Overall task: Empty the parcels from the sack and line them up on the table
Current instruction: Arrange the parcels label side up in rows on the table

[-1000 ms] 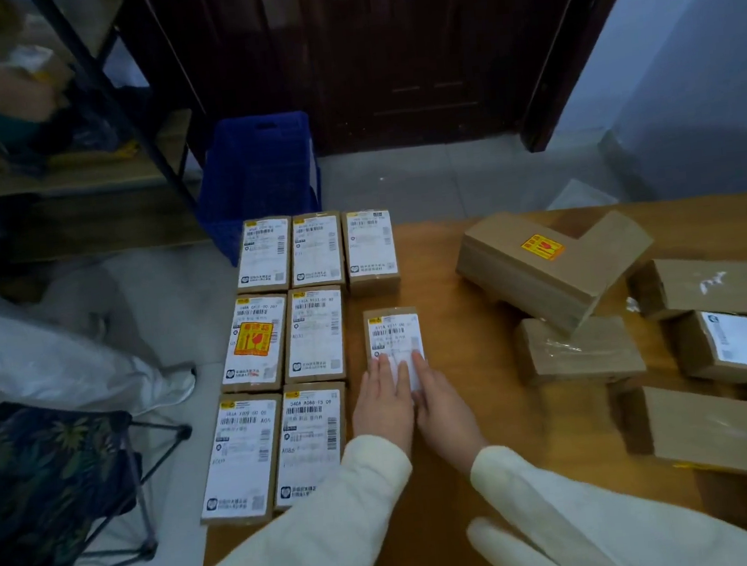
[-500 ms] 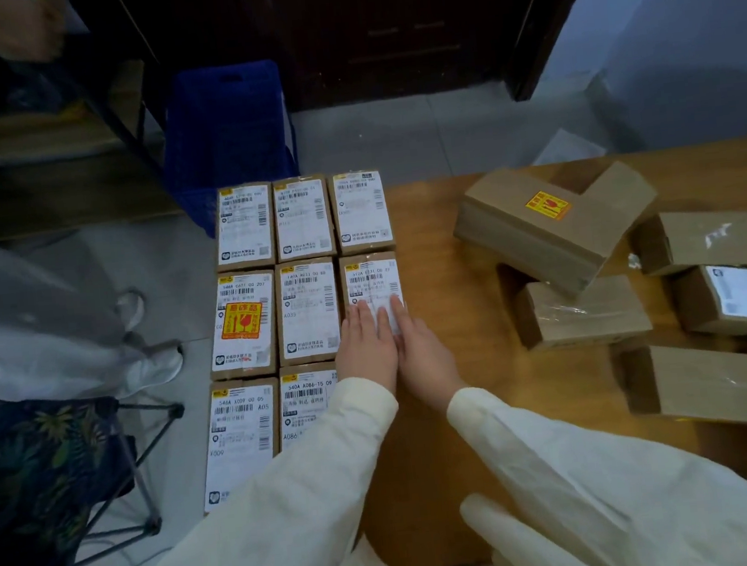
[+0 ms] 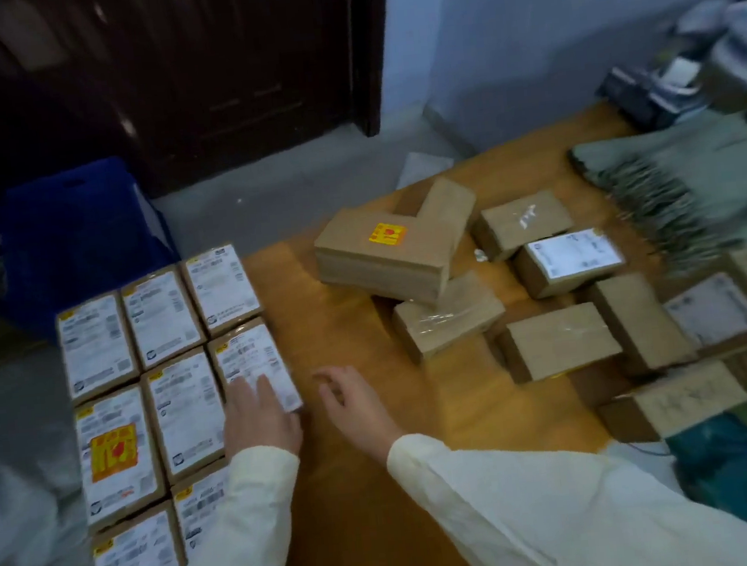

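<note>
Head view: on my left, at the edge of the wooden desk (image 3: 357, 421), I count 8 labelled parcels (image 3: 170, 320) laid face up in a grid, 3 in the far row, 3 in the middle row and 2 in the near row, where my sleeve hides whatever else may lie there. One of them, the middle-row left parcel (image 3: 114, 453), carries an orange and yellow sticker. To my right is a loose heap of brown parcels (image 3: 382, 254); I can make out about 9, some label up, some plain side up, but the blur keeps me from an exact count. My left hand (image 3: 261, 419) lies flat with straight fingers on the near end of the middle-row right parcel (image 3: 251, 363). My right hand (image 3: 356, 403) hovers just beside it over bare desk, fingers loosely spread and relaxed, holding nothing. A grey-green sack (image 3: 690, 179) lies on the far right of the desk.
</note>
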`<action>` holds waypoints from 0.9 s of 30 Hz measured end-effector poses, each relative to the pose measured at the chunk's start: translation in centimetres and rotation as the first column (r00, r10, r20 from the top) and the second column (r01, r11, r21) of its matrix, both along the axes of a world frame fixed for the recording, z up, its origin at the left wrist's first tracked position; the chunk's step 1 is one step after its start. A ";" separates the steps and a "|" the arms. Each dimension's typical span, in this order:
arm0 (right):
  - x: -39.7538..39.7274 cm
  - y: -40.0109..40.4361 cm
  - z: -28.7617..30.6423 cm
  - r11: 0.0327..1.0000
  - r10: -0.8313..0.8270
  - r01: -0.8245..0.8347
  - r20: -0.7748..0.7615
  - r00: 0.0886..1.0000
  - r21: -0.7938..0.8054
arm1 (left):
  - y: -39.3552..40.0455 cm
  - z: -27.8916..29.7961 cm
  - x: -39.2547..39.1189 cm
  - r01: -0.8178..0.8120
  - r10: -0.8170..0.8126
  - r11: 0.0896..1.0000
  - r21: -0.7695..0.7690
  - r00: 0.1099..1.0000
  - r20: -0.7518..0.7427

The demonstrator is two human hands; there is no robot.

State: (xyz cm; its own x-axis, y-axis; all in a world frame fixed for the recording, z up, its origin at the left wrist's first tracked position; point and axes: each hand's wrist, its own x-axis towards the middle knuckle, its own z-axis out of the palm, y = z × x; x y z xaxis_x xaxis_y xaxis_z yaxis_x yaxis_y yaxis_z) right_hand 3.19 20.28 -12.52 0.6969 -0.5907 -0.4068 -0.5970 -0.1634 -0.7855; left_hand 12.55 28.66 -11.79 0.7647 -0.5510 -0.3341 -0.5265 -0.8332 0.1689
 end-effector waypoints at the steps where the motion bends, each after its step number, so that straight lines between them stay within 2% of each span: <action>1: -1.3 -0.8 0.4 0.997 -0.071 0.071 0.022 0.997 0.032 | -0.4 0.2 -0.3 -0.031 0.031 0.999 -0.016 1.000 0.001; 5: -7.1 -5.6 1.8 0.930 -0.361 0.353 0.072 0.930 0.106 | -4.2 2.2 -3.6 -0.032 0.043 0.970 -0.240 0.998 0.042; 9: -11.6 -12.6 3.7 0.786 -0.618 0.613 0.128 0.776 0.078 | -12.1 5.0 -9.9 0.200 -0.189 0.917 -0.344 0.980 0.065; 13: -14.5 -19.8 5.1 0.573 -0.819 0.798 0.085 0.568 0.189 | -22.6 5.7 -15.4 0.384 -0.415 0.834 -0.397 0.910 0.007; 17: -15.9 -25.0 3.8 0.334 -0.935 0.867 0.010 0.355 0.369 | -32.3 5.1 -19.0 0.538 -0.569 0.795 -0.281 0.822 -0.033; 19: -16.9 -26.9 3.2 0.237 -0.958 0.865 -0.043 0.284 0.443 | -35.8 4.3 -20.0 0.580 -0.604 0.786 -0.212 0.795 -0.064; 27: -17.3 -29.6 1.6 0.136 -0.959 0.804 -0.127 0.254 0.579 | -41.1 -0.4 -20.1 0.573 -0.573 0.820 0.005 0.820 -0.003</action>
State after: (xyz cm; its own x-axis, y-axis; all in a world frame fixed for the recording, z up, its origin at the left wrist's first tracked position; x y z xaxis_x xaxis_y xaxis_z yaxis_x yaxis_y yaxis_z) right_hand -14.11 -9.29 -10.87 -0.0793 -0.6472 -0.7582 0.1399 0.7459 -0.6513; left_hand -7.60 -12.40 -12.16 0.3110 -0.8878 -0.3392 -0.9089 -0.3821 0.1669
